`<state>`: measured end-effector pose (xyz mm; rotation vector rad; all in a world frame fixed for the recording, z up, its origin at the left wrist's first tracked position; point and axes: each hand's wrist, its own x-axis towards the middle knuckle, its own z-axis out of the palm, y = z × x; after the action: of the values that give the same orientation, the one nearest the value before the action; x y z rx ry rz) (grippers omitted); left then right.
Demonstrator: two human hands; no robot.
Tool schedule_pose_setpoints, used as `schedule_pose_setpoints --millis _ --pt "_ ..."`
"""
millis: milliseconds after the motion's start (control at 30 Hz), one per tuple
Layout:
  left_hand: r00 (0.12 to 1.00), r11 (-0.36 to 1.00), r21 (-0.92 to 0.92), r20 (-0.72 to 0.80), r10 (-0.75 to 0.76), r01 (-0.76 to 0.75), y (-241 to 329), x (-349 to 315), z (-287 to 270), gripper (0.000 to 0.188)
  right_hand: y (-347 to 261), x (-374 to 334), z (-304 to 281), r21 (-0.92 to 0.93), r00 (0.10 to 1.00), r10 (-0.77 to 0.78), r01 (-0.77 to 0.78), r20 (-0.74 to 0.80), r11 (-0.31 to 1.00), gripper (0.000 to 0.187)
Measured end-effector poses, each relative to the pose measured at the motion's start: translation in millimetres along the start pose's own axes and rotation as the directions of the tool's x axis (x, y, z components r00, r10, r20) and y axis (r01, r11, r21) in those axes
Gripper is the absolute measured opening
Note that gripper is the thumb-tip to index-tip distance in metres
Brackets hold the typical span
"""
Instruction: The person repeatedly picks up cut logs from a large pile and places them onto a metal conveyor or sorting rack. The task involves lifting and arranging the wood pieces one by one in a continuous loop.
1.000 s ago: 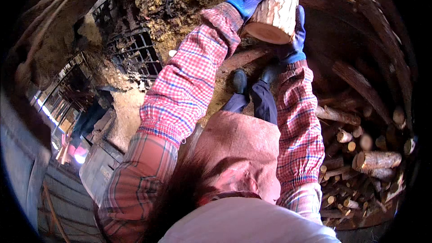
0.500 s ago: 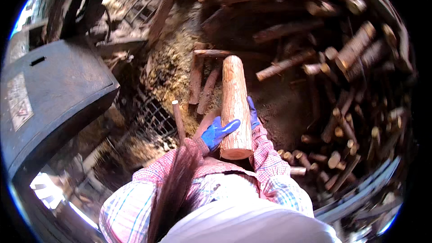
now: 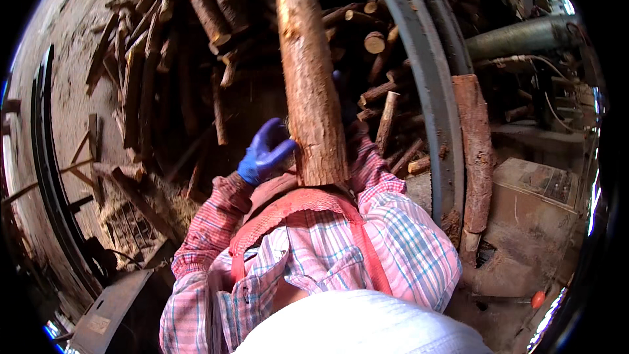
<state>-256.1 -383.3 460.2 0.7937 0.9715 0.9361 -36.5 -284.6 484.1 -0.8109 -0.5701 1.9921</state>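
Observation:
A thick, bark-covered log point(image 3: 311, 85) stands out in front of my body, its lower end close to my red apron point(image 3: 282, 213). My left hand point(image 3: 265, 155), in a blue-purple glove, is at the log's left side; its thumb touches the bark and its fingers curve toward the back. On the other side, my right hand point(image 3: 339, 95) supports the log; most of it is hidden behind the wood and in shadow. The log is tilted slightly, its top leaning left and away from me.
Several cut logs point(image 3: 209, 13) lie piled ahead and to the left. A grey metal beam point(image 3: 419, 78) runs along my right, with a reddish slab of wood point(image 3: 473, 151) beside it. Farther right are a green cylinder point(image 3: 517, 39) and a dusty metal box point(image 3: 534, 183).
My body has turned right, bringing the beam and another log pile into view. The log came along, raised closer. My left thumb has shifted from the log's front to its side.

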Motion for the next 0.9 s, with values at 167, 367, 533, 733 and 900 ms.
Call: schedule_pose_setpoints --millis 167,367,533,733,900 --pt "0.947 0.904 0.394 -0.319 -0.033 0.164 -13 92 29 0.081 -213 -35 -103 -0.385 0.948 -0.316 0.276 -0.042 0.881 0.075" --pt "0.946 0.817 0.51 -0.3 -0.126 0.27 -43 134 12 0.083 -435 -29 -188 -0.805 0.854 -0.509 0.223 -0.111 0.55 0.082" --pt "0.863 0.808 0.423 -0.466 -0.192 0.409 -85 125 1 0.062 -462 2 -307 -0.984 0.795 -0.585 -0.174 -0.16 0.033 0.114" --pt "0.633 0.625 0.347 -0.706 -0.317 0.699 -124 79 -31 0.049 -418 2 -398 -0.991 0.869 -0.481 -0.067 -0.114 0.113 0.089" --pt "0.538 0.645 0.236 -0.779 -0.322 0.727 -155 39 -31 0.053 -445 2 -353 -0.701 0.803 -0.57 -0.506 -0.171 -0.503 0.113"
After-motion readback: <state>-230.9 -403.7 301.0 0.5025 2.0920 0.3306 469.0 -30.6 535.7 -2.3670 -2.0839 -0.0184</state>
